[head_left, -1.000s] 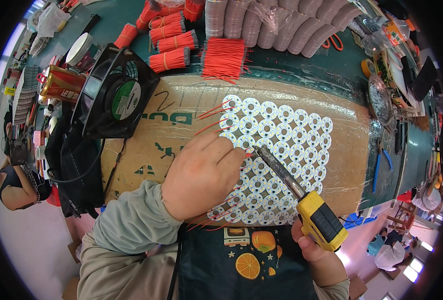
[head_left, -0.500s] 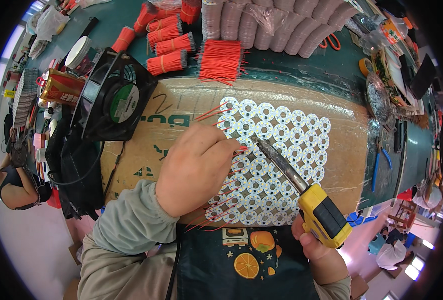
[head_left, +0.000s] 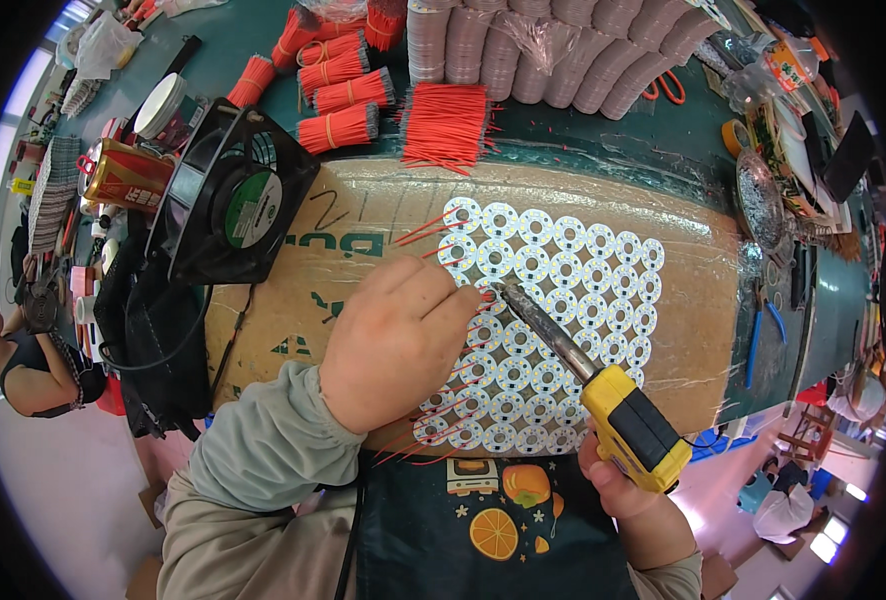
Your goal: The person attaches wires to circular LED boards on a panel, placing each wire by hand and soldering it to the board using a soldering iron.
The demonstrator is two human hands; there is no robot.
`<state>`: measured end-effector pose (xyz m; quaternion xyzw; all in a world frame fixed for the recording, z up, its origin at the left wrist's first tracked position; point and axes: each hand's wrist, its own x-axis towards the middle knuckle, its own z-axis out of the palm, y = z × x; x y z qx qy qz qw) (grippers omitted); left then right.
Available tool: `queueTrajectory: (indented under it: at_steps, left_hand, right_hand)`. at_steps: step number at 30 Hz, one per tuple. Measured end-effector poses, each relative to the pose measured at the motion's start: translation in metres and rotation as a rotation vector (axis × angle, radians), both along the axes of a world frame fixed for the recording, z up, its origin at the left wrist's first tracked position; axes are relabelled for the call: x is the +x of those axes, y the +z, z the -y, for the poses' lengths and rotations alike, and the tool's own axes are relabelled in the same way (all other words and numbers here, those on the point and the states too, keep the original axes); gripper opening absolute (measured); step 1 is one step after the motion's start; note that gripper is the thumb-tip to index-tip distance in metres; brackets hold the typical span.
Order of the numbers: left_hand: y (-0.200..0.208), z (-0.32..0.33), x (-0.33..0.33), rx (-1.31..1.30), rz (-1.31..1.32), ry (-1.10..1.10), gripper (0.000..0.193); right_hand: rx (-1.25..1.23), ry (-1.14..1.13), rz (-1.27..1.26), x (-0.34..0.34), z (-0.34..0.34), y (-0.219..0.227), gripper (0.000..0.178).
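My left hand point(head_left: 398, 335) is closed in a pinch on a thin red wire point(head_left: 487, 294), whose end lies at a board in the left column. My right hand point(head_left: 625, 490) grips a yellow and black soldering iron point(head_left: 635, 425). The iron's dark tip reaches up and left to the wire's end, by the left fingertips; whether it touches is too small to tell. Under both lie round white LED boards point(head_left: 514, 216) with centre holes, set in close rows. Several boards along the left side have red wires lying on them; my left hand hides some of the boards.
Brown cardboard point(head_left: 698, 300) lies under the boards. A black fan point(head_left: 233, 195) stands to the left. Behind are bundled red wires point(head_left: 338, 130), a loose pile of red wires point(head_left: 443, 125) and tall stacks of round discs point(head_left: 468, 50). Blue-handled pliers point(head_left: 755, 345) lie at right.
The soldering iron has moved left, bringing its tip close to my left fingertips and the red wire. My left hand keeps its pinch with little motion.
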<state>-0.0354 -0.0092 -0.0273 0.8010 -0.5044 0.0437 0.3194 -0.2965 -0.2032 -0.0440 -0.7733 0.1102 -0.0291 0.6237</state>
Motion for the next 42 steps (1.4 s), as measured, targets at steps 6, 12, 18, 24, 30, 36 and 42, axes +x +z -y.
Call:
queueTrajectory:
  at_steps: [6, 12, 18, 24, 30, 36, 42]
  left_hand:
    - [-0.001, -0.001, 0.000, 0.023, 0.021, -0.027, 0.028]
    - [0.001, 0.000, -0.001, 0.030, 0.020, -0.025, 0.029]
    - [0.002, 0.002, -0.002, 0.035, 0.021, -0.027, 0.028]
    - [0.004, 0.001, -0.001, 0.021, 0.026, -0.018, 0.025]
    - [0.006, 0.002, -0.003, 0.038, 0.042, 0.005, 0.026]
    - [0.004, 0.003, -0.004, 0.041, 0.045, 0.008, 0.025]
    - [0.000, 0.002, -0.003, 0.038, 0.064, -0.011, 0.023]
  right_hand:
    - [0.032, -0.011, -0.079, 0.000, 0.000, 0.001, 0.055]
    - [-0.026, -0.035, 0.010, 0.010, -0.001, 0.007, 0.037]
    - [-0.080, 0.023, 0.026, 0.018, -0.003, 0.016, 0.022]
    - [0.085, -0.022, -0.027, 0.012, -0.002, 0.014, 0.039]
    - [0.106, -0.016, 0.037, 0.015, -0.001, 0.013, 0.041]
    - [0.206, -0.043, 0.056, 0.008, 0.007, 0.019, 0.042]
    - [0.399, 0.012, 0.040, 0.022, 0.015, 0.030, 0.065]
